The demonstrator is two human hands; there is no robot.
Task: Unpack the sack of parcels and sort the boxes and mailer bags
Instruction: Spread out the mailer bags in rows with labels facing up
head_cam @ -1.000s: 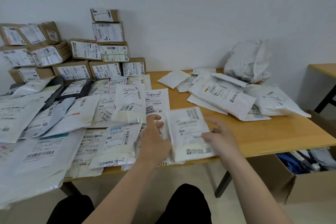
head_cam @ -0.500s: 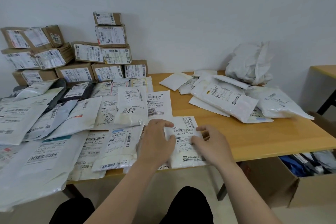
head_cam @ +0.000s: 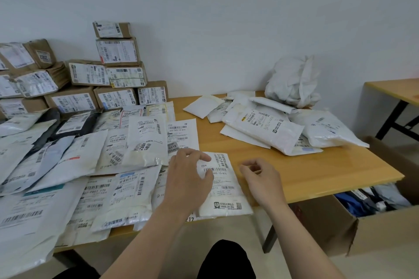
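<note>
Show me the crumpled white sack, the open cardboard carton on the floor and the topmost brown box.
Crumpled white sack [head_cam: 292, 81]: head view, bulging middle.
Open cardboard carton on the floor [head_cam: 390, 231]: head view, front wall.
Topmost brown box [head_cam: 108, 29]: head view, white label.

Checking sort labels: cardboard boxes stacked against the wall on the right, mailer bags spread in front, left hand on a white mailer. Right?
No: head view shows the cardboard boxes stacked against the wall on the left. The mailer bags in front and left hand on the white mailer are correct.
</note>
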